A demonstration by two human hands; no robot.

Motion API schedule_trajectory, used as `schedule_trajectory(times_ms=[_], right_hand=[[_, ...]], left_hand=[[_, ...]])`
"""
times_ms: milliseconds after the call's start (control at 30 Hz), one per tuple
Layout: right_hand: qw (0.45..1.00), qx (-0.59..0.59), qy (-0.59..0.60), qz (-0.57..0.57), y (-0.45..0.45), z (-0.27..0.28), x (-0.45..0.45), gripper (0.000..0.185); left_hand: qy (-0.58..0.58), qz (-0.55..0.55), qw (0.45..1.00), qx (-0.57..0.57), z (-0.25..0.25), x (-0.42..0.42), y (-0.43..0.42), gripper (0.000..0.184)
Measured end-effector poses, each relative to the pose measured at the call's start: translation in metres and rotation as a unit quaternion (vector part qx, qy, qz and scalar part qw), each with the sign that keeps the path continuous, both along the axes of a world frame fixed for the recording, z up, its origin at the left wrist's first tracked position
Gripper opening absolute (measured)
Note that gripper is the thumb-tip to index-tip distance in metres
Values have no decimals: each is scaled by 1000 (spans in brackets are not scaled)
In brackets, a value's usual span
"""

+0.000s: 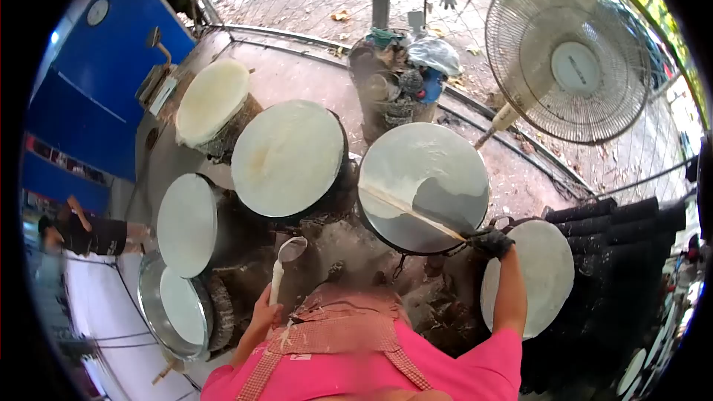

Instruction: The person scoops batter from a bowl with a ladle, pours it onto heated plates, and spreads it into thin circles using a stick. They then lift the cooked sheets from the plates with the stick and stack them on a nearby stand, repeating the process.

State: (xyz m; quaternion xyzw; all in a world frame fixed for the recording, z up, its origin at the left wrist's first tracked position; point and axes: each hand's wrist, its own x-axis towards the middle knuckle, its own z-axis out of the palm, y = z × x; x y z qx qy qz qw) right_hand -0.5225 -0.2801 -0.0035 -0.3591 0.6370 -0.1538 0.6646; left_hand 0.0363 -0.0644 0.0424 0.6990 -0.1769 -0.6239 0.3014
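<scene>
My left hand [262, 316] is closed around the pale handle of a ladle [292, 249], whose bowl points up and away from me. On my right hand [491, 242] is a dark glove, with the fingers closed on the end of a long thin wooden stick [408, 210]. The stick lies slantwise across a large round griddle [394, 156]. A thin whitish layer covers much of this griddle, and a darker grey patch [448, 202] shows beside the stick. Just below my right hand is another round, pale-coated griddle [536, 275].
More round pale tops [286, 160] curve around to the left. A metal basin [152, 304] holds white liquid. A large fan [568, 59] stands at upper right, near a cluttered bin [397, 85]. Stacked black cylinders [594, 282] are at right. Another person [93, 234] is at far left.
</scene>
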Motion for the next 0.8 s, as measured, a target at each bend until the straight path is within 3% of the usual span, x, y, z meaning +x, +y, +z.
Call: schedule_trajectory(times_ms=[200,333,367,400,433,467,500,567,633,667,700,800], right_hand=[[989,-39,115,86,-91,-7,23,15],[962,-68,182,193,-43,-41,-9,16],[902,-194,202,330,-3,-64,-39,16],[786,-360,231,446,49,-83,-71,16],[663,-473,297,499,110,-62,-74,17],[638,-404,411,510,169,-39,-70,25],[532,-429,519,513,228,-23,-67,31],[685,-316,551,356,296,19,12,25],[794,-258,537,116,317,0,111,21],[815,-249,523,25,309,-22,162,19],[818,-247,518,-38,287,-48,211,18],[795,-228,560,-53,205,-114,328,19]], left_hand=[[-10,-9,1000,-14,-8,13,15,68],[-14,-39,999,-29,-17,46,18,69],[-21,-43,998,-29,-18,54,20,69],[-44,-93,994,-46,-17,64,16,69],[-64,-120,989,-62,-18,72,11,68],[-26,-109,993,-31,-15,80,7,68],[8,-89,996,10,-3,83,-1,69],[18,-133,991,-1,-16,107,-6,68],[-8,-181,983,14,-29,130,-9,69],[80,-155,984,24,-16,135,-12,69],[86,-157,983,50,-13,143,-12,70],[88,-190,978,20,2,157,-8,70]])
